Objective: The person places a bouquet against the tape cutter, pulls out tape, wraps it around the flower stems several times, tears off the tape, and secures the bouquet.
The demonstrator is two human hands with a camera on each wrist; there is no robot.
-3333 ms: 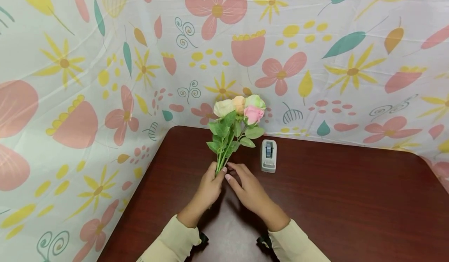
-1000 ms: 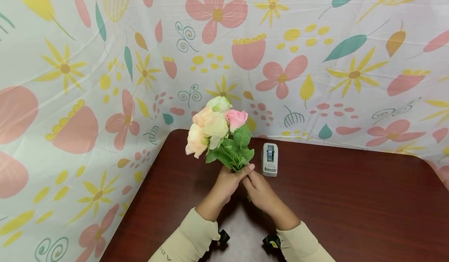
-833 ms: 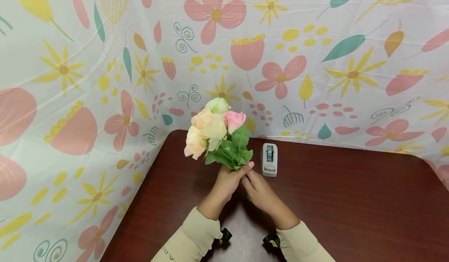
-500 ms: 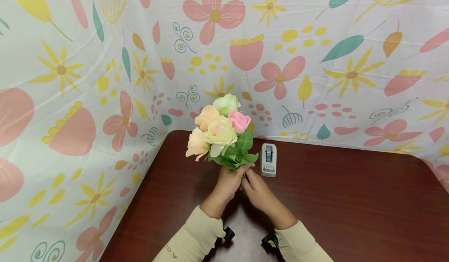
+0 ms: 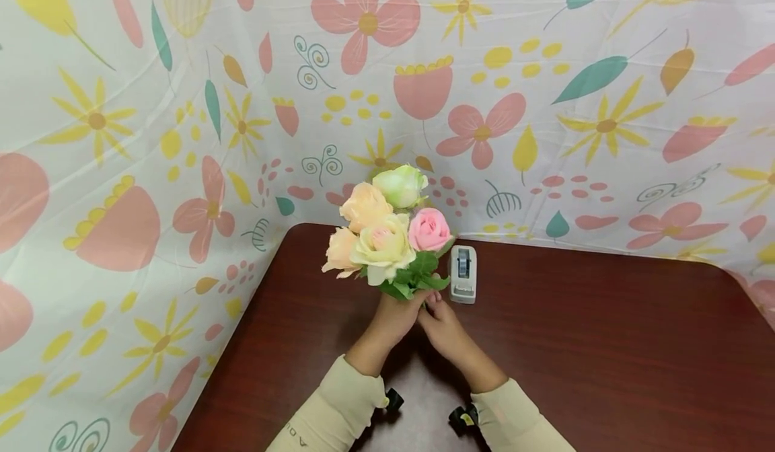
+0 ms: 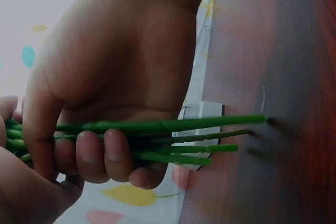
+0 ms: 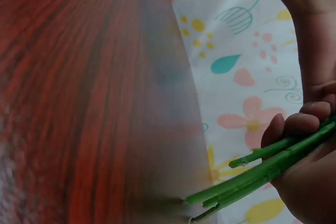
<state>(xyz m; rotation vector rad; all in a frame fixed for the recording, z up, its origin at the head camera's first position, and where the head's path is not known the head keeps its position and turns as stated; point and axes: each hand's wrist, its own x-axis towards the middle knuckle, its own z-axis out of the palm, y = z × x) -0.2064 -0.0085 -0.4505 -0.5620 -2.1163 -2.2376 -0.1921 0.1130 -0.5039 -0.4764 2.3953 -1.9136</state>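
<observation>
Bouquet (image 5: 384,245) tipped toward camera; sleeve lettering (image 5: 295,436) perhaps includes "A".

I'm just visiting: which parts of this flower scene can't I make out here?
Stems: head view, mostly hidden by the left hand, right hand and leaves.
Flower heads: left wrist view, cut off by the left edge; right wrist view, by the right edge.
Sleeve lettering: head view, too small to read surely.

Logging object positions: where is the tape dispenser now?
In the head view, the tape dispenser sits on the table, just right of the bouquet and beyond the right hand.
</observation>
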